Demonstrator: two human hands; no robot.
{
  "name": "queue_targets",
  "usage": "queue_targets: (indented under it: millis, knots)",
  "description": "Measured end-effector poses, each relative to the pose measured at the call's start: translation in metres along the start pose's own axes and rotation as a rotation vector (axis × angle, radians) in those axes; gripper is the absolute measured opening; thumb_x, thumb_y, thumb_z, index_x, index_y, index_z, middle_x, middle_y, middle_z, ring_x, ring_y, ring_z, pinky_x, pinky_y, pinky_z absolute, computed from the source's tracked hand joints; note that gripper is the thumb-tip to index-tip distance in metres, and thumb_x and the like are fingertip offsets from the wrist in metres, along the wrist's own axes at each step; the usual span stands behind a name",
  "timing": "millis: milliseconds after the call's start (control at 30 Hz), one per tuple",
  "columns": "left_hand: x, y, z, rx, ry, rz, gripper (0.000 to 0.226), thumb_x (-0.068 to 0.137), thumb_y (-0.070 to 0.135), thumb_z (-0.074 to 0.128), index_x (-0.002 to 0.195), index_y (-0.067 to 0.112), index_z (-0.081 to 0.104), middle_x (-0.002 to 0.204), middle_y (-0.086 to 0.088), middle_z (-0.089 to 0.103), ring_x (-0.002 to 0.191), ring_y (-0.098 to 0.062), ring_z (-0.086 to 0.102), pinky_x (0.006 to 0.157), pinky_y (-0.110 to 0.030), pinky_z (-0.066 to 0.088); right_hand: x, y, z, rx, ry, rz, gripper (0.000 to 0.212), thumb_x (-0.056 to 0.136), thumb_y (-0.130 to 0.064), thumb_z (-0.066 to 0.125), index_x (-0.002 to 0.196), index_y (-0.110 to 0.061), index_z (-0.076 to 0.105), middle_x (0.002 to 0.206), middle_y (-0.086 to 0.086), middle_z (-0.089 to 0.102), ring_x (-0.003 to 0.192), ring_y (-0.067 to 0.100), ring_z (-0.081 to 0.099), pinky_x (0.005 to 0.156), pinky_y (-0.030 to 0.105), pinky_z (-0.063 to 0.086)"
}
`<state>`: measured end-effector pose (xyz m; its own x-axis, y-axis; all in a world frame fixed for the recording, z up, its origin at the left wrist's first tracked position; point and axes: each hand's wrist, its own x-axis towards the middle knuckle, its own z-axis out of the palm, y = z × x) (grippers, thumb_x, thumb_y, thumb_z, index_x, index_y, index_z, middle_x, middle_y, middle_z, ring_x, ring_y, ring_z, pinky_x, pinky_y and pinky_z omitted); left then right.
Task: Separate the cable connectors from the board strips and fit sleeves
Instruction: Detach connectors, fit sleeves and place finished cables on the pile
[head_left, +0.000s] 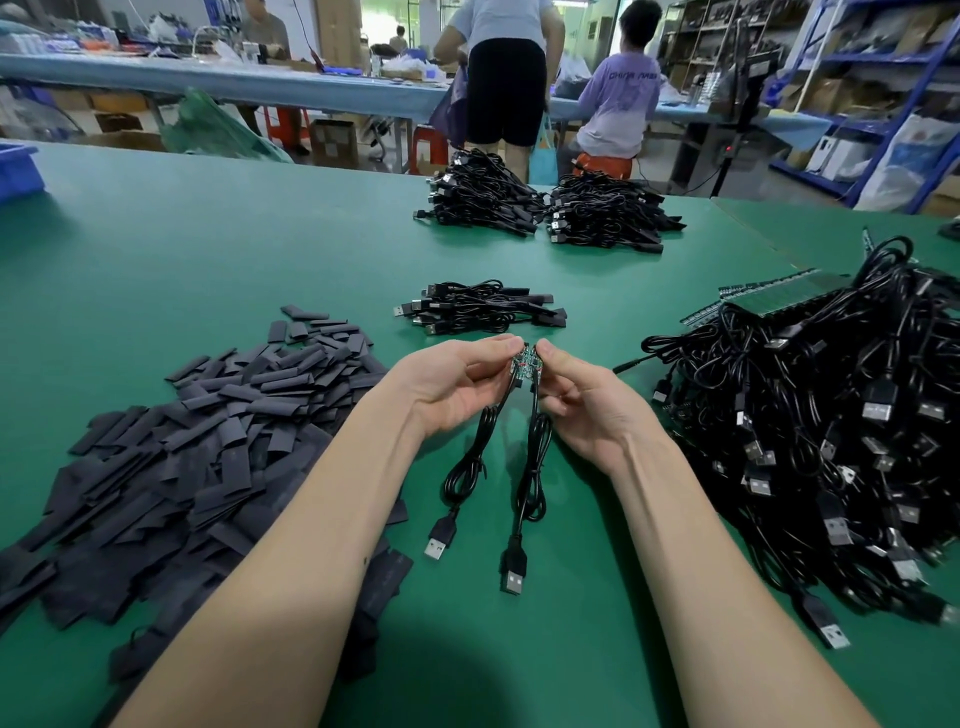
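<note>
Board pieces (525, 362), two small green ones side by side, sit pinched between the left hand (457, 387) and right hand (582, 400), raised over the green table (208, 249). Two USB cables (519, 478) hang from them, plugs resting on the mat. Three bundled cable stacks (480, 306) lie beyond; the sleeves (208, 431) at left and the tangled cable heap (831, 415) at right are too many to count. Fingertips hide the boards' edges, and whether they remain joined is unclear

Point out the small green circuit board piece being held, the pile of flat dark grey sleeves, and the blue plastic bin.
Small green circuit board piece (525, 362), head view, its face between the fingertips.
Pile of flat dark grey sleeves (208, 447), head view, pile's middle.
Blue plastic bin (18, 171), head view, side wall.
</note>
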<state>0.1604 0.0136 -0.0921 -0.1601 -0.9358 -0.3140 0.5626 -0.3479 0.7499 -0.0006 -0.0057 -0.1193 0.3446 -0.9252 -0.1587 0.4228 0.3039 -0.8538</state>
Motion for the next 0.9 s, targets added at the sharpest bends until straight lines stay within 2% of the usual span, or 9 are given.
queue_targets:
  millis: [133,233,333,467,567,667,733,800,900]
  knots:
    - [0.0,-0.003,0.0,-0.018,-0.005,0.006,0.009,0.09,-0.005,0.063,0.098,0.0,0.065,0.082,-0.015,0.07,0.069,-0.018,0.069,0.065,-0.024,0.061,-0.003,0.0,0.005,0.063,-0.001,0.009,0.014,0.075,-0.018,0.074,0.083,-0.009,0.067,0.055,-0.009,0.056,0.04,0.004,0.041,0.038,0.013,0.029]
    - [0.001,-0.007,0.002,-0.072,-0.058,0.007,0.013,0.093,-0.003,0.061,0.106,-0.001,0.064,0.086,-0.014,0.07,0.074,-0.019,0.068,0.063,-0.023,0.06,-0.003,0.0,0.007,0.099,0.0,0.021,0.013,0.076,-0.02,0.074,0.065,-0.014,0.076,0.061,-0.006,0.061,0.05,0.003,0.042,0.039,0.014,0.03]
    - [0.003,-0.002,0.003,-0.06,-0.089,0.08,0.006,0.089,0.005,0.067,0.091,0.004,0.073,0.079,-0.006,0.073,0.067,-0.011,0.068,0.063,-0.019,0.058,-0.006,-0.003,0.003,0.024,0.018,0.023,0.02,0.078,-0.029,0.078,0.06,-0.019,0.075,0.06,-0.01,0.058,0.053,0.004,0.039,0.045,0.015,0.028]
    - [0.008,-0.004,-0.002,0.345,0.129,0.21,0.017,0.082,0.007,0.079,0.096,0.008,0.07,0.081,-0.005,0.074,0.066,-0.01,0.068,0.066,-0.019,0.058,-0.007,-0.014,-0.006,-0.159,0.112,-0.04,0.014,0.083,-0.036,0.079,0.08,-0.024,0.074,0.072,-0.012,0.067,0.052,0.003,0.044,0.048,0.016,0.026]
    - [0.01,-0.012,-0.008,0.827,0.33,0.339,0.026,0.084,0.033,0.082,0.102,0.018,0.072,0.091,-0.001,0.077,0.083,-0.013,0.073,0.081,-0.028,0.058,-0.008,-0.018,-0.006,-0.242,0.196,-0.063,0.012,0.086,-0.035,0.08,0.09,-0.024,0.075,0.083,-0.011,0.074,0.053,0.003,0.051,0.045,0.014,0.03]
    - [0.008,-0.014,-0.001,1.104,0.409,0.6,0.026,0.086,0.044,0.076,0.1,0.022,0.072,0.091,0.01,0.074,0.085,-0.001,0.069,0.084,-0.02,0.053,-0.008,-0.018,-0.002,-0.292,0.267,-0.083,0.016,0.086,-0.033,0.081,0.096,-0.022,0.075,0.086,-0.009,0.076,0.052,0.002,0.052,0.042,0.013,0.033]
    - [0.009,-0.016,0.006,1.092,0.356,0.632,0.024,0.088,0.047,0.073,0.095,0.024,0.07,0.087,0.013,0.072,0.079,0.004,0.067,0.079,-0.015,0.053,-0.007,-0.019,-0.001,-0.3,0.303,-0.099,0.016,0.086,-0.033,0.081,0.096,-0.022,0.076,0.085,-0.01,0.077,0.057,0.004,0.051,0.042,0.013,0.032]
    - [0.009,-0.021,0.012,0.928,0.191,0.467,0.028,0.089,0.049,0.071,0.1,0.024,0.067,0.093,0.008,0.075,0.081,-0.003,0.072,0.082,-0.025,0.057,-0.006,-0.021,-0.001,-0.336,0.336,-0.106,0.015,0.085,-0.033,0.082,0.094,-0.022,0.076,0.087,-0.009,0.076,0.067,0.009,0.051,0.042,0.014,0.033]
    - [0.01,-0.031,0.012,0.698,-0.003,0.332,0.022,0.091,0.027,0.075,0.107,0.016,0.064,0.094,-0.001,0.077,0.08,-0.009,0.072,0.074,-0.022,0.056,-0.007,-0.023,-0.002,-0.363,0.368,-0.117,0.013,0.086,-0.034,0.081,0.091,-0.024,0.076,0.084,-0.011,0.075,0.076,0.012,0.051,0.047,0.017,0.035]
